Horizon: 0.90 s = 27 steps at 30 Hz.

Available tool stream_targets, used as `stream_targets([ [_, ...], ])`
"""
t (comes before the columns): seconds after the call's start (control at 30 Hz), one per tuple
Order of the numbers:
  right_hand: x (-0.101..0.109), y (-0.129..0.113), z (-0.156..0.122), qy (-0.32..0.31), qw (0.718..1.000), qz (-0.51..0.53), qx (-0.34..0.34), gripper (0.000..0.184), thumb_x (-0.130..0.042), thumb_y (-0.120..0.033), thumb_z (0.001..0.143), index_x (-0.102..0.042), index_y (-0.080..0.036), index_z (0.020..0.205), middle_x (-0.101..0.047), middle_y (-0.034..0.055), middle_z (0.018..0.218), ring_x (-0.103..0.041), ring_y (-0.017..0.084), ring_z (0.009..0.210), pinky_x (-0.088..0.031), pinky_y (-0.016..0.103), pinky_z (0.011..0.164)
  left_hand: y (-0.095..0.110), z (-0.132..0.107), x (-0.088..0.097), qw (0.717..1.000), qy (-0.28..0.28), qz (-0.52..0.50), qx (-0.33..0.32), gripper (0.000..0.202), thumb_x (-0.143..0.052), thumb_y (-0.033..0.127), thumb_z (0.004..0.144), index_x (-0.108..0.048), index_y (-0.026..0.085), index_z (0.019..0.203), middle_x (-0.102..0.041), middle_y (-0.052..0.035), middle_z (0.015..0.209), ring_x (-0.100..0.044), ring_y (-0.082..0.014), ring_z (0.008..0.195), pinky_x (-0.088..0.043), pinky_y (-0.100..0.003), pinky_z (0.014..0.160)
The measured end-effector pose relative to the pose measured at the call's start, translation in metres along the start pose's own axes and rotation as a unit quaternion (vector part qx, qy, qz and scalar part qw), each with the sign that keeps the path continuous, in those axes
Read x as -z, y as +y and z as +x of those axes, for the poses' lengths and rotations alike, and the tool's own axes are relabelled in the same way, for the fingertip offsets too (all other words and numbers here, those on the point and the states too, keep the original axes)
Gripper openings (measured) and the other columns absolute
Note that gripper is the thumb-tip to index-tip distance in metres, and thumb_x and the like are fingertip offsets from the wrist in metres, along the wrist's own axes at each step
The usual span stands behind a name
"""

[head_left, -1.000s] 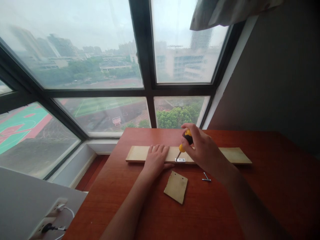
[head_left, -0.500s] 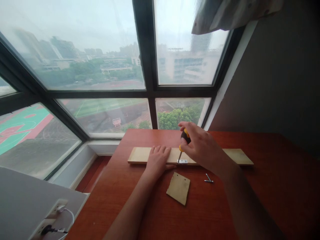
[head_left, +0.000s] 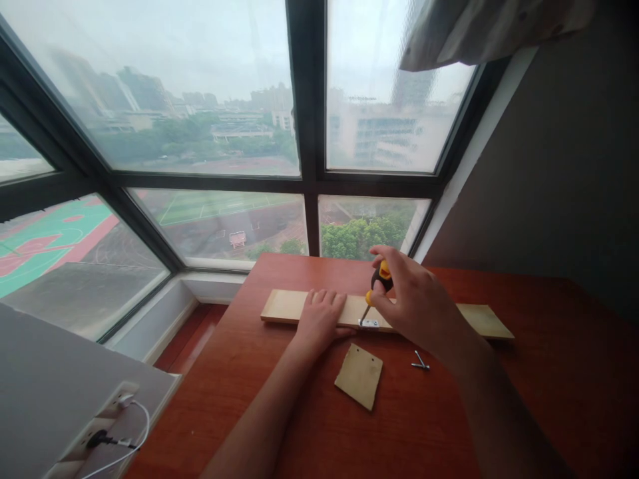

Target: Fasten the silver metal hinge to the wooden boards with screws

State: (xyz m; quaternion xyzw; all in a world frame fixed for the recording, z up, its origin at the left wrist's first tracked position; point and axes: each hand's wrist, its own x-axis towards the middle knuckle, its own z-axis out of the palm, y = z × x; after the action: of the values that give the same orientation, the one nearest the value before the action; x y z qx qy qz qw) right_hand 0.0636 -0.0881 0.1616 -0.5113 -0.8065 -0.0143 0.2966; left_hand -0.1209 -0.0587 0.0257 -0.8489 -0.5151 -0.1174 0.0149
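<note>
Wooden plank [head_left: 294, 307] lies pinned under the flat, open left hand [head_left: 319, 320], steadying it against the screwdriver [head_left: 382, 277] clenched in the right hand [head_left: 417, 305].

We pressed our left hand [head_left: 319, 322] flat on the plank [head_left: 284, 307] while our right hand [head_left: 417, 303] gripped the screwdriver [head_left: 379, 283] over the bracket [head_left: 370, 324].

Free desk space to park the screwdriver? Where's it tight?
Bare table right of the screws, toward the wall; also the strip between the long board and the window. Crowded: between left hand, right hand with the screwdriver, small wood piece.
</note>
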Motion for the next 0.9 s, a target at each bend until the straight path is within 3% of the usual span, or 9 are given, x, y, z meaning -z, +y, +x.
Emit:
stream_targets([
  [0.23, 0.0038, 0.0008, 0.0004, 0.006, 0.998, -0.052, -0.042, 0.03, -0.049, -0.043, 0.089, -0.056, -0.023, 0.11, -0.067, 0.0049, 0.103, -0.065, 0.025, 0.085, -0.048, 0.036, 0.066, 0.0008, -0.0003, -0.0001, 1.0, -0.002, 0.005, 0.004, 0.074, -0.071, 0.063, 0.065, -0.048, 0.024, 0.123, -0.055, -0.0108, 0.118, -0.049, -0.0311, 0.11, -0.03, -0.047, 0.101],
  [0.47, 0.0043, 0.0033, 0.001, 0.002, 1.0, -0.02, -0.015, 0.039, -0.049, -0.02, 0.082, -0.05, -0.019, 0.121, -0.062, 0.0084, 0.118, -0.061, 0.025, 0.101, -0.048, 0.037, 0.08, 0.0008, -0.0008, -0.0019, 1.0, 0.002, 0.002, 0.002, 0.073, -0.071, 0.062, 0.066, -0.048, 0.024, 0.124, -0.056, -0.0107, 0.116, -0.049, -0.0307, 0.11, -0.03, -0.046, 0.101],
  [0.67, 0.005, 0.0042, 0.0014, -0.003, 0.997, -0.054, -0.049, 0.03, -0.048, -0.039, 0.089, -0.053, -0.024, 0.114, -0.066, 0.0046, 0.109, -0.065, 0.026, 0.089, -0.049, 0.037, 0.068, 0.0007, -0.0008, -0.0007, 1.0, 0.002, 0.005, 0.0, 0.073, -0.071, 0.062, 0.065, -0.048, 0.023, 0.122, -0.055, -0.0113, 0.119, -0.047, -0.0311, 0.112, -0.029, -0.047, 0.102],
  [0.77, 0.0035, 0.0053, 0.001, -0.004, 0.998, -0.041, -0.046, 0.029, -0.049, -0.033, 0.088, -0.053, -0.024, 0.115, -0.066, 0.0044, 0.11, -0.065, 0.025, 0.089, -0.049, 0.037, 0.071, 0.0009, -0.0008, 0.0, 1.0, 0.001, 0.004, 0.002, 0.072, -0.071, 0.062, 0.066, -0.048, 0.023, 0.122, -0.054, -0.0114, 0.119, -0.047, -0.0311, 0.112, -0.029, -0.047, 0.102],
  [0.9, 0.0061, 0.0034, -0.0016, -0.018, 1.0, -0.008, -0.021, 0.043, -0.051, -0.023, 0.081, -0.047, -0.022, 0.123, -0.061, 0.0073, 0.121, -0.063, 0.025, 0.097, -0.048, 0.037, 0.077, 0.0014, -0.001, 0.0007, 1.0, -0.003, 0.0, 0.004, 0.071, -0.07, 0.061, 0.067, -0.048, 0.024, 0.122, -0.054, -0.0113, 0.12, -0.047, -0.0314, 0.113, -0.029, -0.048, 0.102],
])
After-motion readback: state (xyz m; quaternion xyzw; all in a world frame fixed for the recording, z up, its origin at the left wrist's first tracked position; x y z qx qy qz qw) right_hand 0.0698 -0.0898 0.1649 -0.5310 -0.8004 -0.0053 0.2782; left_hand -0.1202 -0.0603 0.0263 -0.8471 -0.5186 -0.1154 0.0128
